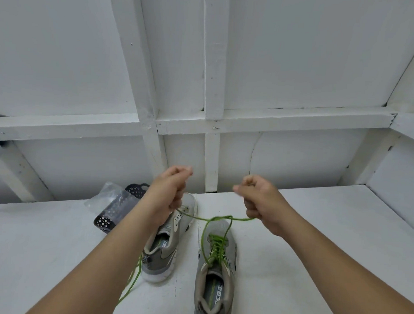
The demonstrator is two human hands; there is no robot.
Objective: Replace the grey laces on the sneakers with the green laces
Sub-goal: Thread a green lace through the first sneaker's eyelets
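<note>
Two grey sneakers stand on a white table [327, 231]. The right sneaker [217, 277] is threaded with a green lace [216, 245] whose two ends rise and cross in a loose knot above its toe. My left hand [168, 190] grips one end of that lace, and my right hand [258, 198] grips the other; both are raised above the shoes and held apart. The left sneaker [167, 244] lies partly under my left forearm, its eyelets without a lace. A second green lace [132, 281] trails off the table beside its heel.
A black perforated basket [105, 220] with a clear plastic bag [110, 198] over it sits at the back left of the table. A white panelled wall [251, 64] rises right behind the table.
</note>
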